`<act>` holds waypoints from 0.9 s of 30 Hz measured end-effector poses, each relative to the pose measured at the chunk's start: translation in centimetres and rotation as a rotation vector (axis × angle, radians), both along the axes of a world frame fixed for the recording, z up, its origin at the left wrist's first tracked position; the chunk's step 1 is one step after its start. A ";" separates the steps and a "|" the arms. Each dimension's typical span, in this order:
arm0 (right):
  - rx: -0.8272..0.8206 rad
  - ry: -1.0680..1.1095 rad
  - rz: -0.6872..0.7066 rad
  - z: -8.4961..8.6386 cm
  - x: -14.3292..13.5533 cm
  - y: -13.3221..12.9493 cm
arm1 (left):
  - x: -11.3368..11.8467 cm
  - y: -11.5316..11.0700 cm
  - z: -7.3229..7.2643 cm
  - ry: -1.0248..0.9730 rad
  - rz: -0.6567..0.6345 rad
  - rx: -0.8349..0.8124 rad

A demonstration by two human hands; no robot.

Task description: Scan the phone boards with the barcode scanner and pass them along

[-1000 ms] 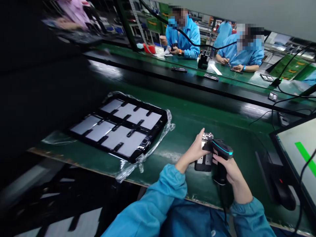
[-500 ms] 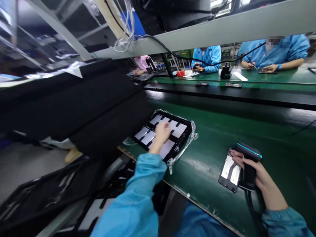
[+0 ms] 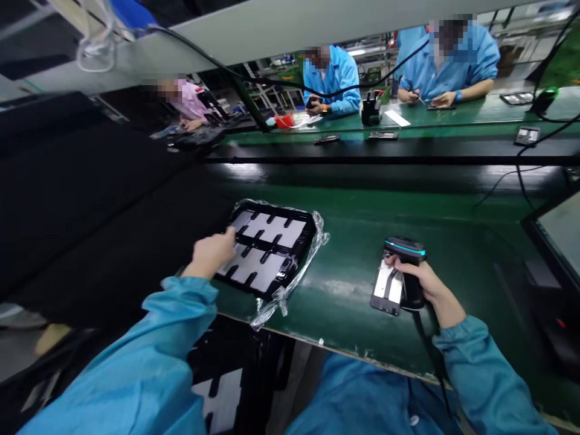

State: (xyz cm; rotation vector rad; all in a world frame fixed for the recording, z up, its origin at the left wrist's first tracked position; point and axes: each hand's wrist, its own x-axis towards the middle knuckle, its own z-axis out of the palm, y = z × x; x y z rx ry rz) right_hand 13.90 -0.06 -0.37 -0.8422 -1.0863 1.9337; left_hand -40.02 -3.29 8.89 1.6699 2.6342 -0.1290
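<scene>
My left hand (image 3: 212, 252) is at the left side of a black tray (image 3: 258, 244) with white rectangular pieces in its compartments. Its fingers are bent together near the tray's edge; whether something is between them is too small to tell. Clear crumpled plastic wrap (image 3: 290, 284) runs round the tray. On the right, my right hand (image 3: 423, 281) is wrapped round the handle of a black scanner (image 3: 405, 246) with a lit blue strip. Beside the scanner, partly under the fingertips, a phone part (image 3: 386, 293) with a white surface and dark lower end lies over the green table.
A monitor (image 3: 559, 235) stands at the right edge. Behind the green table (image 3: 344, 338) runs a dark ledge with phone parts, and people in blue work beyond it. A black cover (image 3: 90, 181) fills the left. More trays (image 3: 224, 402) lie below the table edge.
The view has swung to the right. My left hand has moved from over the tray's middle to its left side. My right hand still holds the scanner.
</scene>
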 end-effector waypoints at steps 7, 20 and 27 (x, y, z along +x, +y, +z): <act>0.093 0.015 0.105 0.8 -0.3 -0.8 | 21.3 5.7 -1.3 -0.350 -0.442 0.364; 0.084 0.056 0.073 0.6 -0.1 -1.0 | 28.6 8.1 -5.3 -0.821 -0.461 0.516; -0.059 0.204 -0.129 -1.1 1.8 1.9 | 32.1 3.3 -8.4 -1.276 -0.525 0.124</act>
